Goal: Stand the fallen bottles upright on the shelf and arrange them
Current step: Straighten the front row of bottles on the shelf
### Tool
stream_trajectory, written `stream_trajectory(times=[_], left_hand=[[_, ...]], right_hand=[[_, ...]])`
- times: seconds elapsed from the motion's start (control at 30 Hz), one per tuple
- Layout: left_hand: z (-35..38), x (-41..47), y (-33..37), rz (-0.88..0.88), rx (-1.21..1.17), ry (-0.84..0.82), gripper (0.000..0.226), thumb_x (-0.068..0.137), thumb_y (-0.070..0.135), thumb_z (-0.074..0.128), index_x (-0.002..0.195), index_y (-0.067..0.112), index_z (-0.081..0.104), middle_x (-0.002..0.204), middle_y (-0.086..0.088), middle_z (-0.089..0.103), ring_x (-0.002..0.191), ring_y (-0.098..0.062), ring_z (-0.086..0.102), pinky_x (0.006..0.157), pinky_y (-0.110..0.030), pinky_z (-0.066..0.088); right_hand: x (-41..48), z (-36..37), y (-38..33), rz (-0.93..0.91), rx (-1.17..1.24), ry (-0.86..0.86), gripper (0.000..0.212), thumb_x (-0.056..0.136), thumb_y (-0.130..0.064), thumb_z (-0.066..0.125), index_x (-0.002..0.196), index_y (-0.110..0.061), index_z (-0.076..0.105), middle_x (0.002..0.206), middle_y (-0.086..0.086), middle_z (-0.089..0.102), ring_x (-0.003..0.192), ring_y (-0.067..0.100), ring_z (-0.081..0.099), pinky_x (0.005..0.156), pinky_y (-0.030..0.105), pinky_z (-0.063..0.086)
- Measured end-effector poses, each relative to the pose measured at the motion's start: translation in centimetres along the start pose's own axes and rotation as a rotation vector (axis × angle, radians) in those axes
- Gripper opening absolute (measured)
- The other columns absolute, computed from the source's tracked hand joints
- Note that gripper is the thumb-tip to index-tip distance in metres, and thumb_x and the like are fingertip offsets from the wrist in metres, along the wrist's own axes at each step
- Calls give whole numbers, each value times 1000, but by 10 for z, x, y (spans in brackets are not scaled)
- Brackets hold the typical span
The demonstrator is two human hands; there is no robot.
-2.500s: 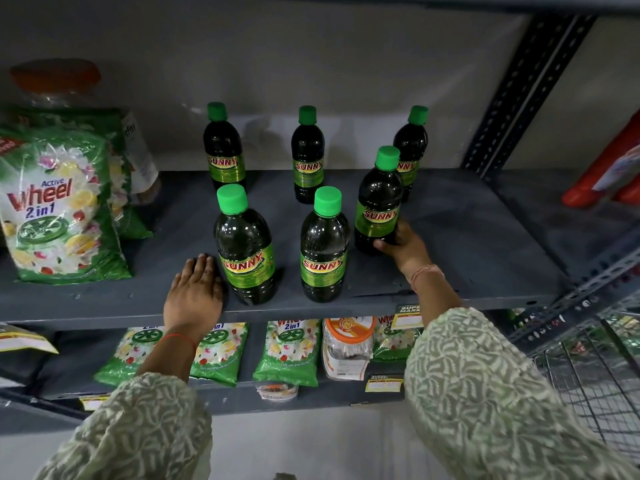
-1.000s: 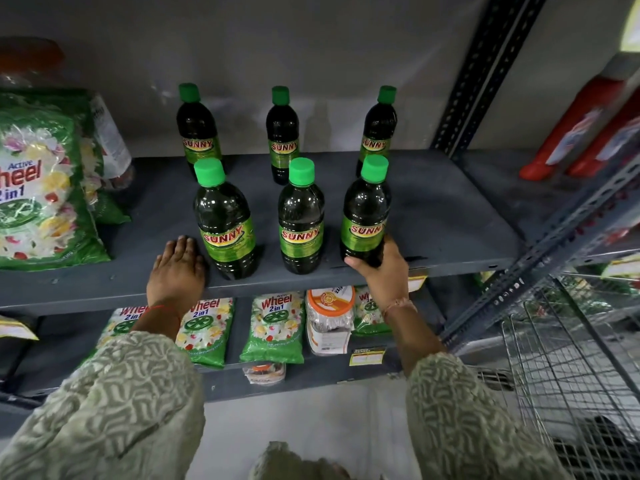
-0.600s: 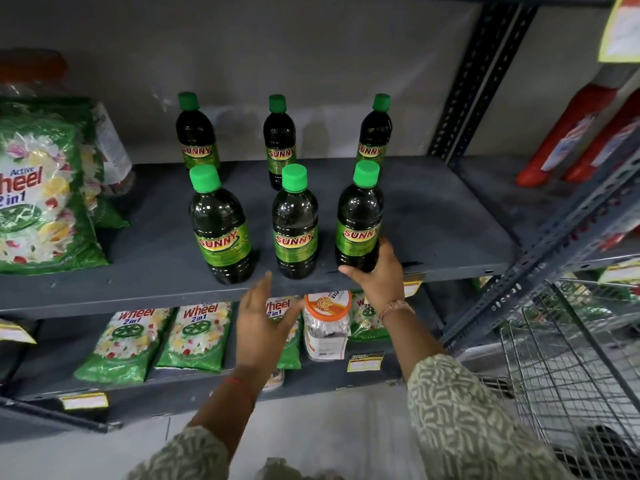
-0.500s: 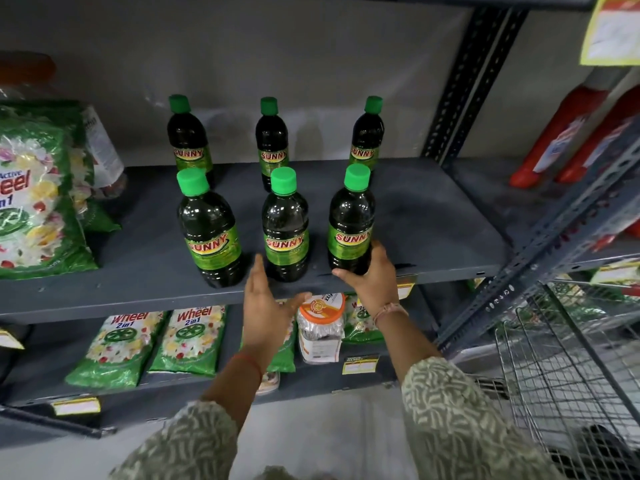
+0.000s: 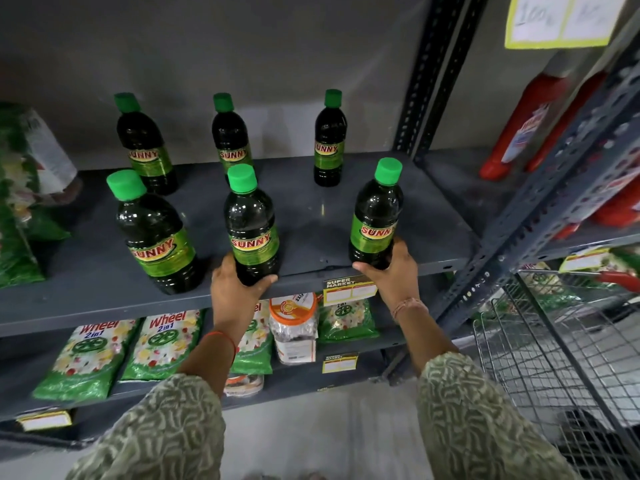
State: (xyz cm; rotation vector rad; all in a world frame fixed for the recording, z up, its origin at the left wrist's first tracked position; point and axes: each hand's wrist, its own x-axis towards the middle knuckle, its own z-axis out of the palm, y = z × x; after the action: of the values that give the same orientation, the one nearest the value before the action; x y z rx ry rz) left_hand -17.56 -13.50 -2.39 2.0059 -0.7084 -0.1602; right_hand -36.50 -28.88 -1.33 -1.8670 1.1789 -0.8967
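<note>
I'm gripping two bottles at once — my left hand (image 5: 239,289) is wrapping its fingers around the base of the front middle bottle (image 5: 252,233), my right hand (image 5: 393,271) is cupping the base of the front right bottle (image 5: 375,223). Both bottles are standing upright, long axes vertical, right at the front edge of the shelf (image 5: 311,209), directly ahead of each palm. The front left bottle (image 5: 154,233) is standing free near the same edge, nearer my left hand. Three more — back left bottle (image 5: 145,147), back middle bottle (image 5: 231,136), back right bottle (image 5: 329,140) — are lining the rear edge, all upright. None are lying down, so I'm judging only spacing is left: the gap between middle and right looks wider than between left and middle. The lower shelf (image 5: 346,377) is holding green detergent packets (image 5: 162,344) and a clear jar (image 5: 293,327), contents too blurry to tell. A wire cart (image 5: 554,358) is sitting off the shelf's right end.
</note>
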Motion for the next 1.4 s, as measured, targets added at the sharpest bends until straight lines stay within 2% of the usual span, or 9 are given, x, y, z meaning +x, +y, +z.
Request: stream_trajectory(times=[0.2,0.3,0.37,0.43,0.5,0.63,0.87,1.1,1.4], left_hand=[[-2,-1,2,-15,-3,-23,65,62,23,82,115,2,50,115,-22,61,111,-37,53,93,-43,46],[-13,-9,1,-32,-75,-60,72,62,22,82,122,6,48,121,-17,60,112,-31,56,93,-36,46],[-27,-24,-7,-21,-87,40,76,62,28,81,125,7,46,119,-17,57,110,-30,52,94,-38,44],[-42,-39,-19,-11,-25,224,85,58,44,78,123,2,44,115,-23,51,109,-35,44,94,-44,39],[-58,-39,-29,-38,-6,364,93,59,48,75,128,-2,38,125,-26,45,119,-38,38,101,-46,31],[-81,-1,-46,-121,-56,277,108,58,28,85,142,6,21,146,-18,36,135,-32,35,113,-49,30],[-93,17,-49,-52,-41,173,65,59,20,84,116,8,55,111,-15,68,102,-29,62,83,-30,47],[-125,29,-77,-70,-27,224,60,55,24,86,106,10,58,104,-15,70,96,-32,64,84,-43,54],[-144,31,-90,-58,-31,175,66,55,20,86,112,8,53,111,-17,66,102,-33,60,84,-38,48]], right_hand=[[-3,2,0,26,36,-10,76,60,-18,84,123,-5,43,118,16,59,112,30,55,92,31,44],[-23,10,-6,79,173,43,109,55,-23,86,140,-11,20,146,14,33,136,25,31,114,37,24],[-57,24,-22,36,129,138,108,60,-32,82,142,-11,16,151,16,17,139,24,16,112,29,15],[-88,43,-40,-128,114,145,96,62,-44,75,137,-9,28,144,19,27,131,24,26,107,24,23],[-89,63,-54,-166,140,-74,89,63,-42,75,136,-14,31,139,14,33,127,22,37,107,29,34],[-44,96,-70,-62,63,-429,104,53,-27,86,138,-21,25,142,10,39,131,24,37,110,46,35],[-31,120,-73,-77,-61,-341,71,63,-19,81,121,-6,43,119,18,56,113,32,51,97,42,43],[-41,131,-80,-132,-133,-321,67,66,-23,79,119,-4,43,118,19,53,113,31,46,88,30,37],[-48,140,-83,-118,-151,-336,70,68,-25,78,124,-8,41,121,18,51,114,29,44,89,26,33]])
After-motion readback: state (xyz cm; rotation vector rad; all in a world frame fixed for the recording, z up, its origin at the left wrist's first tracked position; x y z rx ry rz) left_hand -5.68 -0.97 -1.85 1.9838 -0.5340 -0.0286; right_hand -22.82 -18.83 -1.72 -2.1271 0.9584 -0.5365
